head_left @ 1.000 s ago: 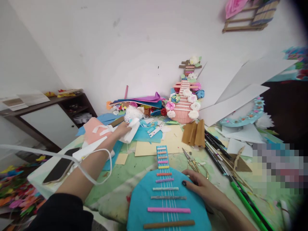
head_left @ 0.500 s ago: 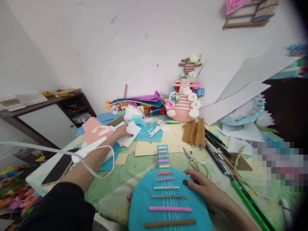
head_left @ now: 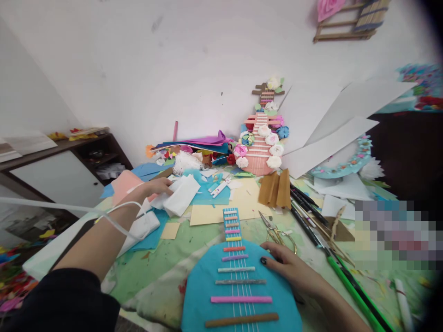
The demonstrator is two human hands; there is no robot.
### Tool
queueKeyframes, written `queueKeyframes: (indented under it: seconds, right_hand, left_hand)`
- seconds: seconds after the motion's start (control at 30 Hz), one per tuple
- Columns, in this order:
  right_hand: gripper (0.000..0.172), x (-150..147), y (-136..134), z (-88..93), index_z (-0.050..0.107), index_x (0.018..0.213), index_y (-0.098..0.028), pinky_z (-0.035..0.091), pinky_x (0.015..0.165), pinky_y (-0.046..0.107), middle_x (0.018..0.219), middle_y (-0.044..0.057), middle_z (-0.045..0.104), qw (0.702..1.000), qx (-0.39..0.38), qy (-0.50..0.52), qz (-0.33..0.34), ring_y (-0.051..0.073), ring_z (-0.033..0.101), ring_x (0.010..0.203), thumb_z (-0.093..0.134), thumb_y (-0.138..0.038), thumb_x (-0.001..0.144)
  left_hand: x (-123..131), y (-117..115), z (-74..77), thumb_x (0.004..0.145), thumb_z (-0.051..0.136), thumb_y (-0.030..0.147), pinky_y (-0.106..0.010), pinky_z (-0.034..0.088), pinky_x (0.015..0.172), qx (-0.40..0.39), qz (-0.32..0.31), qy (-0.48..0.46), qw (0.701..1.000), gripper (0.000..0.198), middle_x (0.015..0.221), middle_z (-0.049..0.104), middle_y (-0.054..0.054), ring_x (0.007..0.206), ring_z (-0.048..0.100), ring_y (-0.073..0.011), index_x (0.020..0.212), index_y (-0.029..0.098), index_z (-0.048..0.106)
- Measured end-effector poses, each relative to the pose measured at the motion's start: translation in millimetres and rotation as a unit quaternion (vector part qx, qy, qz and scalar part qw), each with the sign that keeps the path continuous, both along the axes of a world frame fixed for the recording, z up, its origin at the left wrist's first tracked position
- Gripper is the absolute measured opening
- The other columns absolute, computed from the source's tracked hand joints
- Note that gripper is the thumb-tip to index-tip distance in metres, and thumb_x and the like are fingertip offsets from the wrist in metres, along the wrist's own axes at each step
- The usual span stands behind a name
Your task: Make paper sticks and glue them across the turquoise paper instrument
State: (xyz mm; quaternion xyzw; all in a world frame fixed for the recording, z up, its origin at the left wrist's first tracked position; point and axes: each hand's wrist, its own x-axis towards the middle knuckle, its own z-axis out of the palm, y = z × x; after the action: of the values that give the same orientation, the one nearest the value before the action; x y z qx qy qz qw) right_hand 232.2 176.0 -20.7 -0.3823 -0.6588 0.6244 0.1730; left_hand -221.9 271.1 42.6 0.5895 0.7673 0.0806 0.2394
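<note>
A blue paper-covered model lute [head_left: 200, 290], with white strings and coloured crossbars, lies near the front of the table. My right hand [head_left: 285, 265] grips its upper right edge, thumb on the face and the other fingers partly hidden at the rim. Off to the left, my left hand [head_left: 157, 187] reaches among loose papers with its visible fingers apart. Right beside those fingertips is folded white paper [head_left: 183, 196]. A peach sheet [head_left: 126, 186] lies behind that wrist. Gold-handled scissors [head_left: 277, 230] rest partly open just beyond my right hand.
A pink lute model with paper flowers [head_left: 258, 150] leans on the wall. Pens [head_left: 306, 226] and a green-edged tool [head_left: 356, 295] lie at the right. A white cable [head_left: 114, 216] crosses my left forearm. Folded brown paper [head_left: 275, 190] stands mid-table; a cabinet [head_left: 55, 180] is at left.
My left hand has drawn back to the left, its thumb no longer across the white paper, which has shifted with it. My right hand stays on the lute; the view has turned slightly.
</note>
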Motion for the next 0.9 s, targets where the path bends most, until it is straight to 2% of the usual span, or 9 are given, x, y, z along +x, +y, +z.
queueKeyframes:
  seconds: [0.07,0.23,0.4,0.5,0.6,0.67,0.73,0.8,0.9]
  right_hand:
    - [0.033,0.2,0.5,-2.9,0.056,0.090,-0.018,0.046,0.066,0.029,0.083,0.003,0.063,1.000,-0.007,0.013,0.000,0.019,0.059,0.078,0.053,-0.051,0.081]
    - [0.032,0.4,2.0,-7.4,0.056,0.092,-0.018,0.047,0.065,0.029,0.083,0.004,0.063,1.000,-0.007,0.022,0.007,0.020,0.060,0.078,0.053,-0.048,0.083]
    - [0.033,0.7,2.5,-5.5,0.057,0.093,-0.018,0.047,0.068,0.030,0.089,0.005,0.063,1.000,0.026,0.000,0.003,0.020,0.060,0.082,0.052,-0.049,0.083]
    - [0.033,0.7,2.5,-5.3,0.057,0.092,-0.018,0.047,0.071,0.031,0.090,0.005,0.063,0.999,0.032,-0.005,0.006,0.021,0.060,0.084,0.051,-0.049,0.083]
    - [0.033,0.4,1.9,-6.4,0.058,0.091,-0.018,0.048,0.070,0.031,0.089,0.005,0.064,1.000,0.019,0.005,0.004,0.021,0.060,0.084,0.052,-0.050,0.082]
    - [0.034,0.1,1.3,-6.8,0.057,0.092,-0.018,0.048,0.070,0.031,0.089,0.005,0.064,1.000,0.004,0.013,0.000,0.021,0.060,0.084,0.052,-0.050,0.082]
    - [0.034,-0.2,0.8,-6.3,0.057,0.092,-0.018,0.048,0.071,0.032,0.089,0.004,0.063,1.000,0.000,0.011,-0.005,0.021,0.060,0.084,0.052,-0.051,0.081]
    - [0.035,-0.4,0.6,-5.0,0.057,0.092,-0.018,0.048,0.073,0.033,0.090,0.005,0.063,1.000,0.011,0.000,-0.004,0.022,0.060,0.085,0.052,-0.052,0.081]
    - [0.036,-0.5,1.2,-3.6,0.058,0.092,-0.019,0.049,0.075,0.034,0.091,0.005,0.063,1.000,0.023,-0.008,0.008,0.022,0.060,0.087,0.050,-0.053,0.082]
  left_hand:
    - [1.3,2.2,1.1,0.047,0.066,0.038,-0.028,0.048,0.068,0.010,-0.008,0.000,1.000,0.034,0.083,0.069,-0.004,0.085,0.062,-0.0249,0.074,0.017,0.067]
    - [-3.1,6.3,3.4,0.060,0.057,0.040,-0.028,0.046,0.069,0.103,0.006,0.051,0.993,0.037,0.086,0.068,-0.004,0.085,0.061,-0.0241,0.088,0.017,0.066]
    - [-2.6,5.6,-9.5,0.069,0.051,0.038,-0.029,0.045,0.072,0.155,-0.041,0.133,0.978,0.037,0.091,0.068,-0.005,0.084,0.061,-0.0235,0.095,0.017,0.066]
    - [0.2,4.1,-19.4,0.078,0.041,0.040,-0.029,0.045,0.078,0.162,-0.051,0.135,0.976,0.040,0.102,0.067,-0.005,0.091,0.061,-0.0230,0.106,0.019,0.063]
    - [-2.1,0.3,-24.0,0.085,0.031,0.029,-0.031,0.041,0.088,0.187,-0.028,0.167,0.968,0.043,0.121,0.059,-0.008,0.106,0.056,-0.0237,0.120,0.018,0.052]
    - [-9.2,-5.5,-24.8,0.083,0.031,0.020,-0.033,0.040,0.089,0.178,0.004,0.213,0.961,0.042,0.122,0.058,-0.010,0.110,0.055,-0.0247,0.121,0.017,0.050]
    - [-20.7,-14.4,-25.0,0.080,0.035,0.017,-0.036,0.042,0.085,0.147,0.043,0.253,0.955,0.038,0.114,0.061,-0.015,0.106,0.056,-0.0292,0.115,0.013,0.053]
    - [-33.7,-25.3,-25.3,0.079,0.041,0.021,-0.040,0.043,0.080,0.115,0.078,0.267,0.954,0.033,0.103,0.063,-0.022,0.100,0.058,-0.0347,0.105,0.006,0.056]
    - [-47.9,-39.3,-26.8,0.080,0.046,0.037,-0.043,0.043,0.077,0.079,0.098,0.258,0.958,0.040,0.091,0.064,-0.024,0.090,0.061,-0.0363,0.097,0.004,0.058]
